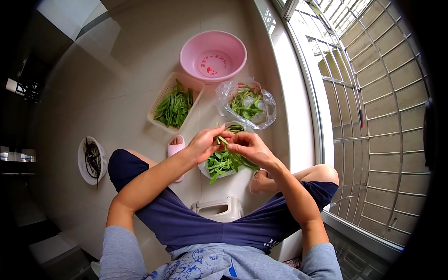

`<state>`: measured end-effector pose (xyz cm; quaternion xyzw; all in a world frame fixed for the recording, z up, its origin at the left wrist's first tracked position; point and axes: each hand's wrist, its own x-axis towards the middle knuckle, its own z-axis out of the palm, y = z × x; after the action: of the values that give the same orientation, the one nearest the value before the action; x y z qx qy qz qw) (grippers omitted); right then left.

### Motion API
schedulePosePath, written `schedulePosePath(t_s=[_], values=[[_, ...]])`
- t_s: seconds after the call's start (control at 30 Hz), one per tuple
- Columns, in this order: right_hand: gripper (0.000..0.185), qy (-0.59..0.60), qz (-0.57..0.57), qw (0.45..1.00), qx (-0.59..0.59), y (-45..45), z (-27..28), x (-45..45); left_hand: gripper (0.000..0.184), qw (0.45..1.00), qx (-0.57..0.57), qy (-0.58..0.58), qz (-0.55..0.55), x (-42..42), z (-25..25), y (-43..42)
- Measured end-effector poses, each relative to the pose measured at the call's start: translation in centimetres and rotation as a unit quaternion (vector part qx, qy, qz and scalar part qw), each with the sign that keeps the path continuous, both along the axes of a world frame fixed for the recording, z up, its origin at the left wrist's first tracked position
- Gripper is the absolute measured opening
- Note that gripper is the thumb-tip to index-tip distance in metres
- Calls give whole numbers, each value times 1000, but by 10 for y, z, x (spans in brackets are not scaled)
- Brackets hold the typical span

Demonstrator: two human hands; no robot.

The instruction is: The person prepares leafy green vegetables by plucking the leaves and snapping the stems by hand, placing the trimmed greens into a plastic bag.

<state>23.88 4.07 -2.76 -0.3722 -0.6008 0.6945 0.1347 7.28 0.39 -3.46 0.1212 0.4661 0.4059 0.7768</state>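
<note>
My left hand (206,143) and my right hand (252,147) meet in front of me, fingers pinched on a leafy green vegetable stem (223,141). Long leaves hang from it below my right hand. Directly beneath is a plastic bag (204,171) full of similar leafy greens (221,164), partly hidden by my hands. Beyond to the left, a cream rectangular basket (155,100) holds a pile of green stems and leaves (174,107). Another clear plastic bag (269,111), on the right, lies open with loose greens (246,101) inside.
A pink basin (186,56) stands on the tiled floor behind the basket and bag. Far left is a white round basket (84,171) with dark, thin strands. Below me is a grey stool (229,208). A pink slipper (176,148) is on one foot. Barred windows (368,135) line the right.
</note>
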Motion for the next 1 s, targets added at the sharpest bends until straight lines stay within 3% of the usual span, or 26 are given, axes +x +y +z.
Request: schedulePosePath(t_s=[0.03, 0.23, 0.33, 0.5, 0.77, 0.97, 1.0], values=[[19, 31, 14, 998, -43, 0, -1, 1, 32, 1000, 0, 0, 0, 0, 0, 0], [15, 6, -15, 1000, -21, 3, 13, 3, 25, 996, 66, -2, -53, -10, 10, 4], [18, -11, -27, 997, -68, 5, 17, 5, 15, 989, 104, 87, -52, -13, 17, 5], [16, 2, 9, 1000, -30, 10, 19, 8, 14, 981, 116, 130, -87, -14, 26, 10], [16, 56, 26, 992, -108, 11, 22, 9, 14, 975, 129, 135, -118, -12, 27, 11], [11, 49, 12, 994, -101, 12, 16, 10, 10, 966, 172, 147, -121, -8, 29, 9], [11, 70, 3, 986, -151, 13, 12, 11, 9, 965, 178, 152, -120, -8, 29, 9]])
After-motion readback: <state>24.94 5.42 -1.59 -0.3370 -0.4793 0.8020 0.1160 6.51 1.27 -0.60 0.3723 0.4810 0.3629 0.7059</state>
